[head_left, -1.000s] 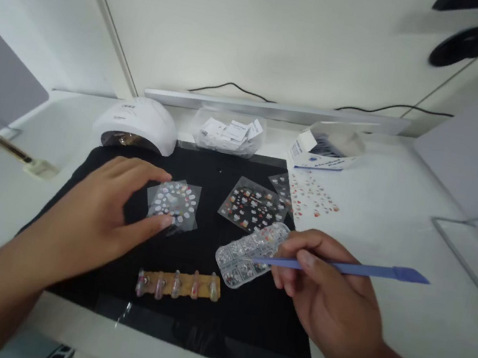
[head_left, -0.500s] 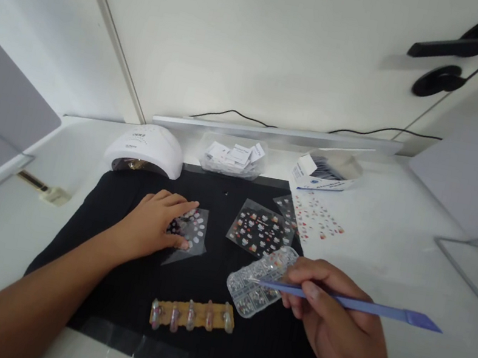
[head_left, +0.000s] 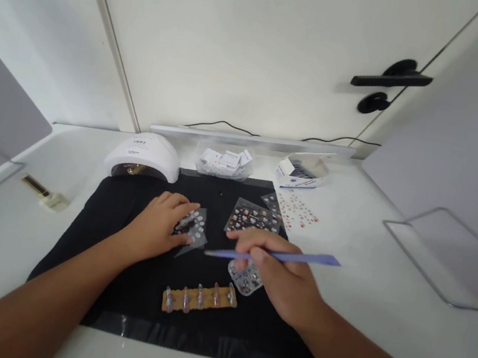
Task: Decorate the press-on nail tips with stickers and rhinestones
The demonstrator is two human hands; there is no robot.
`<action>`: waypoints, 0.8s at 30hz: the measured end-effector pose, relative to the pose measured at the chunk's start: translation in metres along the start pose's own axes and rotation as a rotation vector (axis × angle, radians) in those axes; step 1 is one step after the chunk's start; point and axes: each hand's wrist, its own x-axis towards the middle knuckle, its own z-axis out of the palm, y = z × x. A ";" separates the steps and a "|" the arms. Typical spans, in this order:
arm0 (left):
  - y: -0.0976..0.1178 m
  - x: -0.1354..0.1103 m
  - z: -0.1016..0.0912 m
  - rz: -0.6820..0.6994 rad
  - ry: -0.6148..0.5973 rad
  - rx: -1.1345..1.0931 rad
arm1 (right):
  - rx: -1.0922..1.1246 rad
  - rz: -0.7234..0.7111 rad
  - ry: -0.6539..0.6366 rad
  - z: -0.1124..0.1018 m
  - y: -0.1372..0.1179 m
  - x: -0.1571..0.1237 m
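Note:
My left hand (head_left: 160, 222) rests on the black mat, thumb and forefinger spread apart over a clear sticker sheet (head_left: 198, 235) with white oval marks. Something small and dark, which I cannot make out, lies between those fingertips. In my right hand (head_left: 276, 266) are slim lavender tweezers (head_left: 310, 259), their thin tip pointing left towards that sheet. Under the right hand lies a clear compartment case (head_left: 247, 280) of small shiny pieces, partly covered. Nearer me, several decorated false nails (head_left: 200, 297) sit in a row on a tan strip (head_left: 175, 302).
On the black mat (head_left: 107, 298) lies a dark patterned sticker sheet (head_left: 251, 215). Along the back stand a white nail lamp (head_left: 146, 150), a clear tub of packets (head_left: 223, 161) and an opened box (head_left: 303, 173). A small polish bottle (head_left: 50, 198) lies at left. A wire stand (head_left: 429, 256) is at right.
My right hand has moved left with the tweezers, from beside the compartment case to over it, tip near the sticker sheet. My left hand stays on the sheet. The view has shifted.

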 end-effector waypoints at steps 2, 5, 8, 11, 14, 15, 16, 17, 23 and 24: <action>0.000 -0.003 0.002 -0.091 0.024 0.047 | 0.008 0.014 -0.034 0.007 0.010 0.017; 0.002 -0.007 0.004 -0.156 0.001 0.093 | 0.040 0.008 -0.029 0.012 0.028 0.036; 0.003 -0.007 0.002 -0.150 -0.047 0.106 | 0.056 0.007 -0.004 0.009 0.040 0.043; 0.004 -0.006 -0.001 -0.130 -0.082 0.100 | 0.055 0.011 -0.003 0.002 0.044 0.039; 0.005 -0.006 -0.003 -0.110 -0.093 0.078 | 0.047 0.009 -0.041 -0.002 0.042 0.032; 0.005 -0.006 -0.004 -0.102 -0.091 0.068 | 0.043 0.008 -0.064 -0.002 0.041 0.029; 0.005 -0.006 -0.004 -0.093 -0.087 0.056 | 0.038 0.007 -0.093 -0.001 0.040 0.027; 0.006 -0.007 -0.004 -0.083 -0.080 0.045 | 0.033 0.006 -0.126 0.000 0.039 0.026; 0.010 -0.010 -0.006 -0.008 -0.005 -0.002 | -0.004 -0.039 -0.264 0.004 0.035 0.022; 0.011 -0.011 -0.007 0.011 0.008 -0.010 | -0.007 -0.052 -0.272 0.005 0.034 0.022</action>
